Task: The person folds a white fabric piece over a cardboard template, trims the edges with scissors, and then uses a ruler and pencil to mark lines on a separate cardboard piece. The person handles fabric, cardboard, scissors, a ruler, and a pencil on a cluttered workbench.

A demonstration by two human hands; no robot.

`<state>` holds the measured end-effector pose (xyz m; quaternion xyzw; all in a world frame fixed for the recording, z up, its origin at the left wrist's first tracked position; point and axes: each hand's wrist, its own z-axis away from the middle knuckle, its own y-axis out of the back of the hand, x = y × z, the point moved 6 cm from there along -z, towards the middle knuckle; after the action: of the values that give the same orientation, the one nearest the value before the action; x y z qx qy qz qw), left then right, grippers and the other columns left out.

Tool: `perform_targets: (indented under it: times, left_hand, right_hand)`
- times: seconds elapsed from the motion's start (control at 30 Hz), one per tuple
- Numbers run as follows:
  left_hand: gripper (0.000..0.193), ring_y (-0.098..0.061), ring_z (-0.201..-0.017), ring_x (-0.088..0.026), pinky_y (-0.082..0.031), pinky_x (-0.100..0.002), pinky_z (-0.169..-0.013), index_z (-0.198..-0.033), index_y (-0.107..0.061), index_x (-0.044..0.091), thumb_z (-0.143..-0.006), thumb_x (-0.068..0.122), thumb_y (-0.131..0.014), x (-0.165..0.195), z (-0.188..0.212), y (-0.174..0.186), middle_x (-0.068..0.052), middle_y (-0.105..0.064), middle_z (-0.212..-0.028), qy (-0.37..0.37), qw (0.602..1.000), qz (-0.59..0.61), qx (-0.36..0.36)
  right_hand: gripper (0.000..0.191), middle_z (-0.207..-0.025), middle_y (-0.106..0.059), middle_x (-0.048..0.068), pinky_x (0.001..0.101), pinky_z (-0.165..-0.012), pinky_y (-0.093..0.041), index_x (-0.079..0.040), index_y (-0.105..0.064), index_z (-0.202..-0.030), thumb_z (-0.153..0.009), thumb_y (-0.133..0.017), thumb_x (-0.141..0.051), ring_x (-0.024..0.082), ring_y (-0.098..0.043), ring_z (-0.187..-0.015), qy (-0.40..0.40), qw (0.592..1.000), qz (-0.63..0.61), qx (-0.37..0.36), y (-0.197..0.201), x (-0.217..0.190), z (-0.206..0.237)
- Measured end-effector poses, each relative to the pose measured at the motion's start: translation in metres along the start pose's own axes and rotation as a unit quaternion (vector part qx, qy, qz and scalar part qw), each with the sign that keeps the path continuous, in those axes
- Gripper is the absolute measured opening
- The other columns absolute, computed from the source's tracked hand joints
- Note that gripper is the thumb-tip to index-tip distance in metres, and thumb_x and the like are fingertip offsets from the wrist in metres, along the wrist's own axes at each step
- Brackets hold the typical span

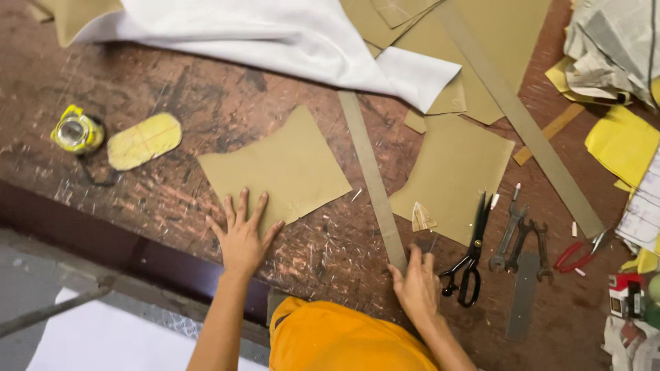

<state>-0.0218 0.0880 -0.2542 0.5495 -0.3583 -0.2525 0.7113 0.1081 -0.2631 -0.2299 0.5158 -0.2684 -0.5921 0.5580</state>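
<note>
**Khaki piece pinned, ruler gripped**

Khaki piece (278, 168) lies flat on the scratched brown surface (172, 103). Left hand (242, 237), fingers spread flat, presses its lower edge. Right hand (416, 285) closes on the near end of a long ruler (371, 175) (black scissors (471, 257) just beside).

one head-worn view looks steeply down, close over the worktable (172, 199).

The worn table (172, 103) is reddish brown with pale scratches. On it, the cut sheet (275, 168) is olive-tan, and the cloth (275, 34) above it is plain white. Left of the sheet, the oval piece (144, 141) is pale yellow with red lines. To its right, the scissors (471, 257) are black.
</note>
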Motion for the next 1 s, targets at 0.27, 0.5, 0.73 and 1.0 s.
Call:
perform_targets:
  times: [0.27,0.5,0.73,1.0]
  left_hand:
    - [0.069,-0.022,-0.154,-0.035,-0.006,-0.076,-0.115,-0.153,-0.046,0.027,-0.091,0.051,-0.064,-0.025,0.008,0.028,-0.01,-0.032,-0.164,-0.001,0.994,0.079,0.07]
    - [0.047,-0.038,-0.152,-0.033,-0.018,-0.058,-0.127,-0.145,-0.055,0.014,-0.099,0.018,-0.063,-0.037,-0.019,0.044,-0.014,-0.046,-0.158,-0.033,0.97,0.152,0.186]
    - [0.059,-0.033,-0.152,-0.036,-0.012,-0.059,-0.128,-0.157,-0.043,0.006,-0.104,0.027,-0.058,-0.021,-0.046,0.029,-0.017,-0.042,-0.159,-0.026,0.947,0.27,0.172]
    - [0.053,-0.021,-0.155,-0.038,-0.006,-0.064,-0.124,-0.152,-0.053,0.019,-0.104,0.041,-0.055,-0.007,-0.049,0.006,-0.008,-0.041,-0.163,-0.054,0.989,0.058,0.123]
  right_hand:
    - [0.03,-0.103,-0.068,0.017,0.0428,-0.086,-0.054,-0.005,-0.069,-0.113,-0.09,-0.073,-0.025,0.034,-0.07,-0.098,0.024,0.998,-0.06,-0.019,-0.013,0.017,-0.018]
    - [0.03,-0.111,-0.075,0.013,0.0361,-0.093,-0.052,-0.004,-0.07,-0.115,-0.095,-0.066,-0.026,0.026,-0.07,-0.104,0.047,0.948,-0.281,-0.143,-0.051,0.006,0.025]
    - [0.027,-0.106,-0.075,0.013,0.0372,-0.09,-0.054,-0.006,-0.068,-0.115,-0.097,-0.059,-0.025,0.026,-0.072,-0.1,0.064,0.923,-0.27,-0.267,-0.108,-0.067,0.07]
    - [0.037,-0.091,-0.069,0.013,0.0392,-0.074,-0.055,-0.011,-0.059,-0.13,-0.094,-0.063,-0.017,0.028,-0.069,-0.081,0.002,0.951,-0.217,-0.22,-0.098,-0.085,0.082]
